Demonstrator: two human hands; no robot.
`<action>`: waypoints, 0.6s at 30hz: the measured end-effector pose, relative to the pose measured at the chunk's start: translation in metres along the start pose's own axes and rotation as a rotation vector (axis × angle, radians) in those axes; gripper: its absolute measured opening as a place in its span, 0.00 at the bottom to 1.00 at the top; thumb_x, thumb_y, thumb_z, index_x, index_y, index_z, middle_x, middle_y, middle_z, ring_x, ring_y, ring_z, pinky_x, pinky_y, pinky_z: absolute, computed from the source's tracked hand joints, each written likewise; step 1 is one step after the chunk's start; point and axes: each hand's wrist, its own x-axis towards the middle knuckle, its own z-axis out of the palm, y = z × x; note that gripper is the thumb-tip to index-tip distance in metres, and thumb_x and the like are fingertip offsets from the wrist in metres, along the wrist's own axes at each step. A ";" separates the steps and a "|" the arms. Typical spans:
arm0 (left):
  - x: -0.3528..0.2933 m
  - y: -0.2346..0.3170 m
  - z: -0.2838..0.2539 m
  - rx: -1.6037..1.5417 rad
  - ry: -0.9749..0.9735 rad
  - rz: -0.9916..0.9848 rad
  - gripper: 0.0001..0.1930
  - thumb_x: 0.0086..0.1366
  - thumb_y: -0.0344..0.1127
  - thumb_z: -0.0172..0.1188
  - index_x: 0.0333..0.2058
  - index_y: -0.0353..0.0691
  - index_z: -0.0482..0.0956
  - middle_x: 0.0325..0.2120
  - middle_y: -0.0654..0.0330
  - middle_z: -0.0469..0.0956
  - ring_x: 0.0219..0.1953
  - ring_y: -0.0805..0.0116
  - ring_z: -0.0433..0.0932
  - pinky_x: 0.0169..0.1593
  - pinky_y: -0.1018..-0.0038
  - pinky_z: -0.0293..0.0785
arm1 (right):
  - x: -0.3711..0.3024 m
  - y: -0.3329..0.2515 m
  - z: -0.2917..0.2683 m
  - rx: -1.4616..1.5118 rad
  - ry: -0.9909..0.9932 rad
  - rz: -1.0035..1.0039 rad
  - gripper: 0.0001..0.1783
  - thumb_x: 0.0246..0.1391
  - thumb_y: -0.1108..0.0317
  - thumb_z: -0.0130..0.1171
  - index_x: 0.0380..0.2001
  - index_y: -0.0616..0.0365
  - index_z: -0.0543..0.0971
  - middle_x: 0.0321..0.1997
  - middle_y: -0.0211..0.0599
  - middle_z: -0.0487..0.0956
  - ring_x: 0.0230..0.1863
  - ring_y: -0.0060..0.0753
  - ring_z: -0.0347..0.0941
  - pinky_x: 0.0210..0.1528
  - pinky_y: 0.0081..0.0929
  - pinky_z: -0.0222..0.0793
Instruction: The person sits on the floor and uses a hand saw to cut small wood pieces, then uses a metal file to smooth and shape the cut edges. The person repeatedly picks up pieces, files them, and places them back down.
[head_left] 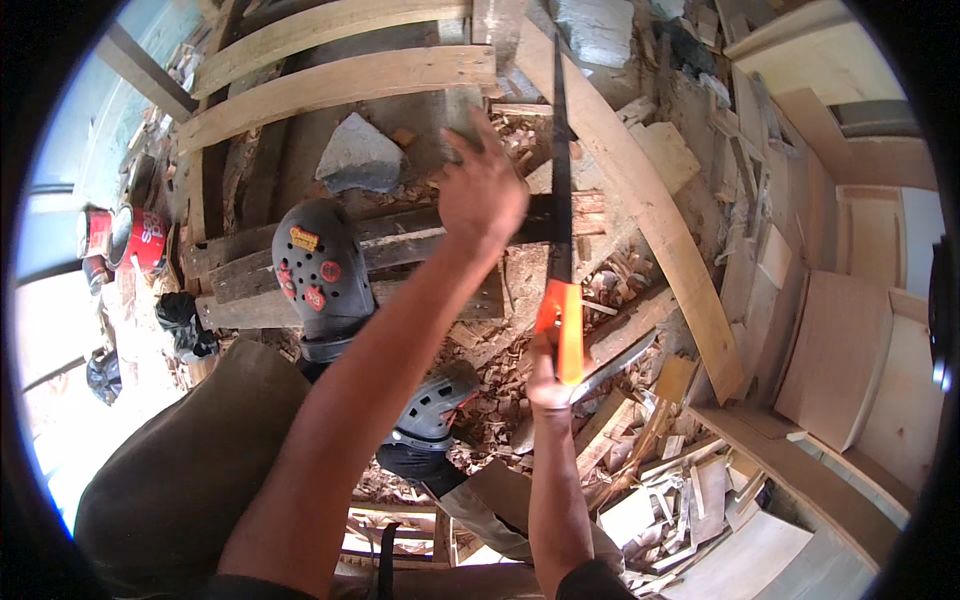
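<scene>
The left forearm (pixel 375 385) reaches past a charm-studded grey clog (pixel 310 262) to the left hand (pixel 484 195), fingers spread, seemingly empty. The right hand (pixel 547 386) is wrapped round the orange-handled handsaw (pixel 562 215), its blade across dark plank (pixel 415 248) ends. Shifting planks could make it jump toward bare fingers. Pale lettering marks the red tin (pixel 138 240).

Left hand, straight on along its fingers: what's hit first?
Probably the nearer pale slat, near its right end. Depth is unclear, so the left hand might pass above it.
</scene>
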 end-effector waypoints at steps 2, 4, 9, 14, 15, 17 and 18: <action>0.003 -0.002 0.001 -0.008 0.035 0.029 0.39 0.69 0.38 0.47 0.71 0.30 0.38 0.60 0.14 0.53 0.39 0.29 0.81 0.38 0.51 0.84 | 0.008 -0.027 0.004 -0.322 0.010 -0.380 0.06 0.49 0.81 0.55 0.24 0.59 0.79 0.15 0.24 0.72 0.15 0.21 0.70 0.16 0.23 0.62; 0.003 -0.003 0.003 0.019 -0.025 0.022 0.39 0.69 0.37 0.46 0.71 0.30 0.37 0.60 0.13 0.52 0.39 0.29 0.81 0.38 0.51 0.84 | -0.042 -0.037 -0.011 -0.536 0.029 -0.263 0.16 0.50 0.78 0.55 0.44 0.62 0.79 0.35 0.44 0.80 0.30 0.36 0.79 0.32 0.32 0.72; 0.003 -0.001 0.005 0.065 0.132 0.055 0.37 0.71 0.40 0.46 0.70 0.29 0.40 0.59 0.13 0.54 0.39 0.28 0.80 0.37 0.55 0.85 | -0.032 -0.012 -0.013 -0.277 0.046 -0.012 0.16 0.54 0.77 0.56 0.47 0.63 0.76 0.39 0.40 0.78 0.33 0.29 0.77 0.35 0.28 0.74; 0.003 -0.003 0.003 0.027 0.018 0.042 0.36 0.70 0.39 0.47 0.70 0.29 0.43 0.58 0.13 0.56 0.40 0.28 0.81 0.37 0.53 0.85 | -0.013 0.025 -0.016 -0.419 -0.110 -0.087 0.11 0.59 0.77 0.53 0.45 0.61 0.77 0.32 0.29 0.80 0.25 0.22 0.73 0.26 0.21 0.70; 0.003 -0.001 0.003 0.015 0.022 0.022 0.36 0.69 0.38 0.48 0.69 0.28 0.45 0.57 0.13 0.56 0.40 0.29 0.81 0.35 0.53 0.85 | -0.023 0.033 -0.020 -0.484 -0.021 -0.149 0.14 0.60 0.75 0.52 0.48 0.62 0.78 0.33 0.29 0.81 0.25 0.21 0.72 0.26 0.20 0.69; 0.002 0.000 0.003 0.057 0.048 0.039 0.37 0.68 0.38 0.49 0.69 0.28 0.46 0.57 0.13 0.56 0.40 0.29 0.81 0.35 0.54 0.85 | -0.031 0.035 -0.022 -0.508 0.014 -0.103 0.16 0.60 0.72 0.50 0.50 0.64 0.78 0.35 0.30 0.82 0.27 0.20 0.72 0.29 0.18 0.68; 0.003 -0.001 0.002 0.094 0.044 0.059 0.37 0.67 0.39 0.49 0.69 0.28 0.46 0.57 0.12 0.56 0.40 0.29 0.81 0.35 0.54 0.85 | -0.027 0.030 -0.018 -0.434 -0.028 -0.088 0.16 0.60 0.71 0.50 0.49 0.64 0.79 0.37 0.31 0.81 0.29 0.19 0.72 0.32 0.17 0.69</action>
